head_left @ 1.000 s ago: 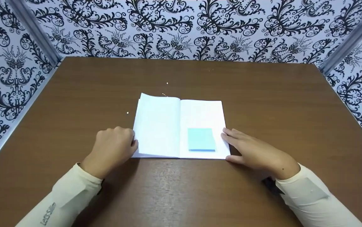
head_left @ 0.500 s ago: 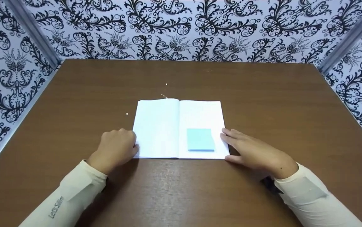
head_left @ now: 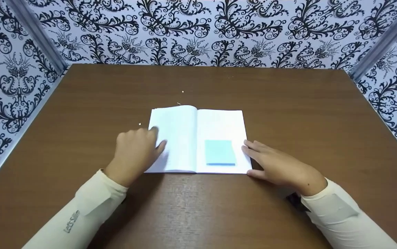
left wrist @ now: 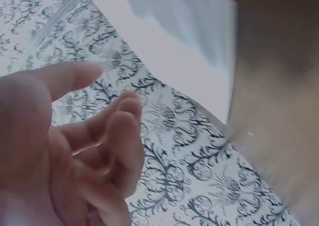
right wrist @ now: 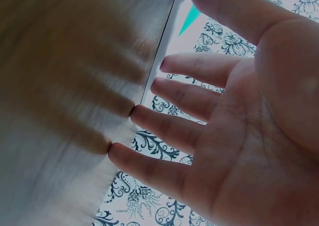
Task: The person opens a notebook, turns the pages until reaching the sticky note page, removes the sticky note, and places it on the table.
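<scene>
An open notebook (head_left: 179,135) with white pages lies on the table in the head view. On its right page rests a light blue sticky note pad (head_left: 219,152). My left hand (head_left: 136,150) hovers over the left page's outer edge; in the left wrist view its fingers (left wrist: 127,136) bend loosely around nothing, the thumb apart. The left page bulges up near the spine. Along the notebook's right edge, my right hand (head_left: 281,167) rests with extended fingers. In the right wrist view the fingertips touch the table, close beside that edge.
The brown wooden table (head_left: 288,100) extends around the notebook on every side. Small white specks lie beyond it and to its left. Patterned black-and-white wall panels (head_left: 198,31) stand behind the table and at both sides.
The left hand has left the notebook's left edge, moving up and right over the page. A raised upper left page corner has settled, and the page now bulges near the spine. The right hand stays put.
</scene>
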Available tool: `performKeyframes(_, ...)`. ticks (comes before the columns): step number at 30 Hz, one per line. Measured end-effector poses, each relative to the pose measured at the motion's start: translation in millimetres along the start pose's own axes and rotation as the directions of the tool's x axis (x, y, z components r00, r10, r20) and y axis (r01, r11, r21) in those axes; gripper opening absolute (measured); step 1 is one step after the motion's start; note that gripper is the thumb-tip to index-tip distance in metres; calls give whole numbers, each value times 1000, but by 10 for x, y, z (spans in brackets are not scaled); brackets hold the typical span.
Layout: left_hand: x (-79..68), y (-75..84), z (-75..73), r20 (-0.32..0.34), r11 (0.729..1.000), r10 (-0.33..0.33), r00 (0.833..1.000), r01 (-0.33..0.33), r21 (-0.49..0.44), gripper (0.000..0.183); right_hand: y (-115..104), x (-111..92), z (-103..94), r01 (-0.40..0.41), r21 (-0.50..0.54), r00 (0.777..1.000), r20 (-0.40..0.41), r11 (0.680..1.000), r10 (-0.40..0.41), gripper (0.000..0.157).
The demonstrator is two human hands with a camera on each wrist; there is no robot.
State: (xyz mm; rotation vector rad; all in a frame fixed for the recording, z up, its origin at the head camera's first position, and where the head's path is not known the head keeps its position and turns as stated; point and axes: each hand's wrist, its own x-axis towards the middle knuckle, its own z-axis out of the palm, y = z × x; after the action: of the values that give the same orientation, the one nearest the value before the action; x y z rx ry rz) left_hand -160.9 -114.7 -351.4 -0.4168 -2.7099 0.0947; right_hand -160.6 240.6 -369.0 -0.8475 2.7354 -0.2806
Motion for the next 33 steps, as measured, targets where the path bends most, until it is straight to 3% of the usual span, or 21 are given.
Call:
performKeyframes(6,161,263,6,-38,995,32,999,-36,-92,36,-4,-14,-5,-8,-6,1000,2,1000,8,68)
performKeyframes(12,266,522,61,-25,981,129,991,-132,-143,35,-38,-17,-29,-30,-12,1000,0,999,30,70)
performKeyframes(15,280,605,90,0,967,180,984,-177,-183,35,-89,-1,-64,-41,-34,998,-45,999,40,68)
performKeyframes(19,278,652,121,56,957,219,974,-204,-205,37,-230,73,-94,5,-95,987,-158,995,-20,61)
performKeyframes(24,269,651,159,137,957,230,963,-198,-214,37,-487,260,-78,98,-182,951,-272,978,-147,54)
performKeyframes(27,265,648,181,172,955,234,957,-193,-223,36,-609,377,-54,115,-209,943,-285,971,-173,52)
performKeyframes(33,252,643,213,205,948,246,947,-192,-252,33,-733,537,-2,98,-200,962,-231,975,-144,53)
